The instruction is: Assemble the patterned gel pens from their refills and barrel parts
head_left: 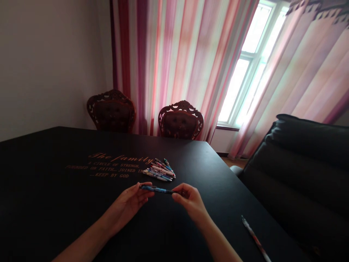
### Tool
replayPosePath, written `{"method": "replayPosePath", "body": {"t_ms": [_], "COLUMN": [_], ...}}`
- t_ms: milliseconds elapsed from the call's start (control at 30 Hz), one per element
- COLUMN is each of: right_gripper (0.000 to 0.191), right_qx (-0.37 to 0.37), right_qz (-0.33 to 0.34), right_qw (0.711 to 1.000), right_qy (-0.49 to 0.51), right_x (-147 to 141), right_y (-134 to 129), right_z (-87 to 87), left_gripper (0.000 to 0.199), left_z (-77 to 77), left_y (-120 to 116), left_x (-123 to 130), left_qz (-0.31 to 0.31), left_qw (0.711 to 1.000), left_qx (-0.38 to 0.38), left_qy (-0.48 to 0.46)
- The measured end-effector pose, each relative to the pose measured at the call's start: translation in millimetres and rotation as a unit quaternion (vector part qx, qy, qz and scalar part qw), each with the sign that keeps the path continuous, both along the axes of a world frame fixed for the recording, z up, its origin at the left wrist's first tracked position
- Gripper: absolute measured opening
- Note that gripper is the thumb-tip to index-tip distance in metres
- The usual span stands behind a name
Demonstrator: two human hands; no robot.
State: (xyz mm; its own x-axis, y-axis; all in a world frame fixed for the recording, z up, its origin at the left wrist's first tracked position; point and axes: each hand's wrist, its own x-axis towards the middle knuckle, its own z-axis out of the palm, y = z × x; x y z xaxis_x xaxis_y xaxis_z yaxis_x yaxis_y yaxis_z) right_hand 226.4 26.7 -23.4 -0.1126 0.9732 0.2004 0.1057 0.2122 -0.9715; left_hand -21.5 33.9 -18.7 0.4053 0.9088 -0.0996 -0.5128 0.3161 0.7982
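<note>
A blue and black pen (157,189) is held level above the dark table (152,233), spanning both hands. At its left end is my left hand (135,198), thumb and fingertips on the barrel, the lower fingers loosely curled. My right hand (189,198) pinches the dark right end between thumb and bent fingers. Just beyond the hands lies a pile of pens (160,170) in mixed colours, roughly side by side on the tabletop. A single red and white pen (255,238) rests apart from them, near the table's right edge.
Gold printed lettering (114,165) runs across the table left of the pile. Two carved chairs, one at the left (111,111) and one in the middle (181,120), stand behind the far edge. A black padded armchair (305,174) stands at the right, before curtains (177,65) and a window (245,72).
</note>
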Motion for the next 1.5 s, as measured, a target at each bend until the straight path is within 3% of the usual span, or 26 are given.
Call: {"method": "replayPosePath", "body": {"t_ms": [133,367,600,733,867,967,1133,1267,1500], "right_gripper": [0.023,0.014,0.008,0.01,0.024,0.035,0.04,0.038,0.035], "right_qx": [0.031,0.075,0.138,0.209,0.193,0.145,0.027,-0.018,-0.014], "right_qz": [-0.025,-0.06,-0.081,-0.161,-0.279,-0.384,-0.545,-0.564,-0.544], "right_qw": [0.997,0.987,0.963,0.931,0.896,0.861,0.777,0.76,0.754], "right_qy": [-0.071,-0.132,-0.218,-0.251,-0.286,-0.299,-0.312,-0.324,-0.368], "right_x": [-1.8,-8.7,-2.4,23.6,73.8,118.8,178.3,193.7,189.0], "right_y": [-4.0,-9.1,-8.3,-10.3,-33.5,-70.0,-141.2,-174.0,-184.5], "right_z": [5.0,10.6,17.4,44.7,62.8,47.8,-12.1,-43.9,-53.5], "left_gripper": [0.025,0.034,0.042,0.045,0.044,0.044,0.043,0.042,0.044], "left_z": [-1.7,1.5,-12.1,-22.5,-23.6,-21.1,-26.7,-36.5,-40.5], "left_y": [3.3,6.4,10.4,15.4,16.4,15.9,21.7,27.6,29.4], "left_x": [-1.1,-0.3,-3.1,-3.8,-2.0,-1.6,-2.6,-1.3,-2.8], "left_qz": [0.02,0.015,0.032,0.069,0.048,0.043,0.033,0.039,0.041], "left_qw": [1.0,0.999,0.989,0.96,0.943,0.934,0.927,0.926,0.919], "left_qx": [0.01,-0.019,0.062,0.138,0.187,0.198,0.203,0.197,0.207], "left_qy": [0.022,0.022,0.128,0.234,0.27,0.294,0.313,0.32,0.334]}}
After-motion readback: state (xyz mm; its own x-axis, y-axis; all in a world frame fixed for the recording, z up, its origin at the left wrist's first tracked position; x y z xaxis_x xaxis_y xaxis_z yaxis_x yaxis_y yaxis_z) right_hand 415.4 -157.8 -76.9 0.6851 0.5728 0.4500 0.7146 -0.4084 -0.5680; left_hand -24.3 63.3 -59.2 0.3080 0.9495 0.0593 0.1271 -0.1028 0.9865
